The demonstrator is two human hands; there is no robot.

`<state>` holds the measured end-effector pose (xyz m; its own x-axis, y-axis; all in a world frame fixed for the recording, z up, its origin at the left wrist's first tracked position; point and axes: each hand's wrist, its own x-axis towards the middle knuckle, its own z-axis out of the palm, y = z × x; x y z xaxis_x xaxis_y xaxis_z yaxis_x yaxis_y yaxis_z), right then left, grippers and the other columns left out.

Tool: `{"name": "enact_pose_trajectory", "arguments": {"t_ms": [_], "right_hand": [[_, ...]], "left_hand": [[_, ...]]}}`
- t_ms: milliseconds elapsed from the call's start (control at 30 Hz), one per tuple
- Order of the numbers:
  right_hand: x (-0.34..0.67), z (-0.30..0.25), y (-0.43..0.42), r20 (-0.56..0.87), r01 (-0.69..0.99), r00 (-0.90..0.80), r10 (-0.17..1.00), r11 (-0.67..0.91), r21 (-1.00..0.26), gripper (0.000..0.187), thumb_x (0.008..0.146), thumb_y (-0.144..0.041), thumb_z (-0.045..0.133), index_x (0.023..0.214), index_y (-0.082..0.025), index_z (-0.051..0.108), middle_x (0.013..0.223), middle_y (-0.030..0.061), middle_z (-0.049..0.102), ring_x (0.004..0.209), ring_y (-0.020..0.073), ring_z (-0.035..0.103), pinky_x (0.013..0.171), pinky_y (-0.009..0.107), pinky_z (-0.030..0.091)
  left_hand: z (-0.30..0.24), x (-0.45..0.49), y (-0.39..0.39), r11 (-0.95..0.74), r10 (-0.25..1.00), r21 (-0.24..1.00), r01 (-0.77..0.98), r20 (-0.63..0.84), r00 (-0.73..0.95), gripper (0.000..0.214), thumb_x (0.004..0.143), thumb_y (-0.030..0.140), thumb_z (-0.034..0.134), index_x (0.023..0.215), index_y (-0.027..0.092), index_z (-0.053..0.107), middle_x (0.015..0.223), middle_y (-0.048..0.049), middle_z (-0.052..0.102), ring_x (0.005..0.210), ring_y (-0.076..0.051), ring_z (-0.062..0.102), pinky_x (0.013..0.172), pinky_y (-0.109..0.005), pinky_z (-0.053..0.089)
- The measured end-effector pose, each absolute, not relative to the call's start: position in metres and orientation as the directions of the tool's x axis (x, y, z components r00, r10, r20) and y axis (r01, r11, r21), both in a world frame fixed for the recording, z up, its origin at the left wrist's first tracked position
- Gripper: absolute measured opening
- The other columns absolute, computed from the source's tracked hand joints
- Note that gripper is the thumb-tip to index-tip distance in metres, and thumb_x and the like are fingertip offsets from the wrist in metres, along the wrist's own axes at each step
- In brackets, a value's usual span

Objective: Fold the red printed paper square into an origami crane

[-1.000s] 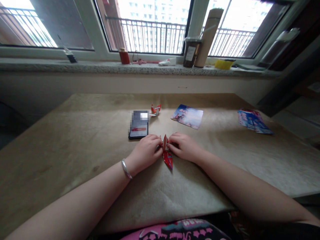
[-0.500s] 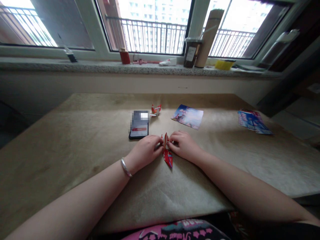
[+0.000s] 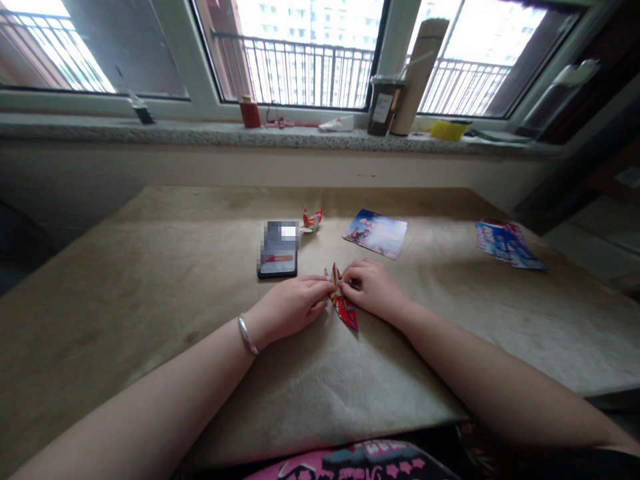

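A folded red patterned paper point(image 3: 345, 312), narrow and pointed at both ends, lies between my hands near the middle of the table. My left hand point(image 3: 290, 303) comes from the left, its fingers fairly straight and their tips pressing on the paper's upper part, the thumb tucked below. On the other side, my right hand point(image 3: 375, 290) pinches the paper's edge between thumb and curled fingers. The lower point of the paper sticks out toward me. What lies under the fingertips is hidden. Just beyond my left hand is a phone point(image 3: 279, 257) with a partly blurred screen.
Behind the phone stands a folded red and white paper figure point(image 3: 313, 220). A blue and pink printed sheet point(image 3: 377, 232) lies beyond my right hand, and a stack of similar sheets point(image 3: 507, 244) is farther right. Several items line the stone windowsill point(image 3: 200, 135).
The folded paper has turned slightly, its near point swinging to the right. My left fingers have straightened and reach farther over it; my right hand has shifted a little to the right.
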<state>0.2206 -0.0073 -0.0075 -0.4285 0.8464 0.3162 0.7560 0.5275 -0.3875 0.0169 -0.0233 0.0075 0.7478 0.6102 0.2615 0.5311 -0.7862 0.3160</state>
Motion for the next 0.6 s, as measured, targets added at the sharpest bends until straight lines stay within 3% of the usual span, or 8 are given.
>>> {"name": "enact_pose_trajectory", "arguments": {"t_ms": [333,467,600], "right_hand": [[0.2193,-0.0081,-0.0066,0.313,0.769,-0.403,0.860,0.503,-0.394,0.008,0.074,-0.024,0.061,0.068,-0.019,0.062,0.075,0.0029,0.064,0.075,0.0163,0.054,0.072,0.029,0.038],[0.2205,-0.0074,-0.0064,0.306,0.765,-0.408,0.860,0.505,-0.400,0.007,0.074,-0.023,0.061,0.068,-0.019,0.061,0.075,0.0034,0.062,0.077,0.0165,0.052,0.070,0.028,0.039],[0.2212,-0.0082,-0.0061,0.313,0.741,-0.428,0.848,0.528,-0.415,0.006,0.076,-0.022,0.061,0.071,-0.019,0.061,0.076,0.0035,0.062,0.078,0.0165,0.051,0.072,0.028,0.039]], "left_hand": [[0.0067,0.0157,-0.0248,-0.818,0.576,0.186,0.545,0.274,0.771,0.028,0.087,0.015,0.046,0.109,0.021,0.061,0.111,-0.0057,0.063,0.102,-0.018,0.059,0.089,-0.032,0.049],[0.0071,0.0173,-0.0275,-0.794,0.607,0.175,0.582,0.258,0.752,0.028,0.088,0.017,0.044,0.110,0.022,0.061,0.108,-0.0059,0.063,0.094,-0.017,0.061,0.083,-0.031,0.051],[0.0072,0.0176,-0.0285,-0.796,0.605,0.195,0.573,0.269,0.749,0.028,0.088,0.017,0.045,0.110,0.021,0.061,0.108,-0.0056,0.064,0.097,-0.017,0.060,0.088,-0.032,0.050]]}}
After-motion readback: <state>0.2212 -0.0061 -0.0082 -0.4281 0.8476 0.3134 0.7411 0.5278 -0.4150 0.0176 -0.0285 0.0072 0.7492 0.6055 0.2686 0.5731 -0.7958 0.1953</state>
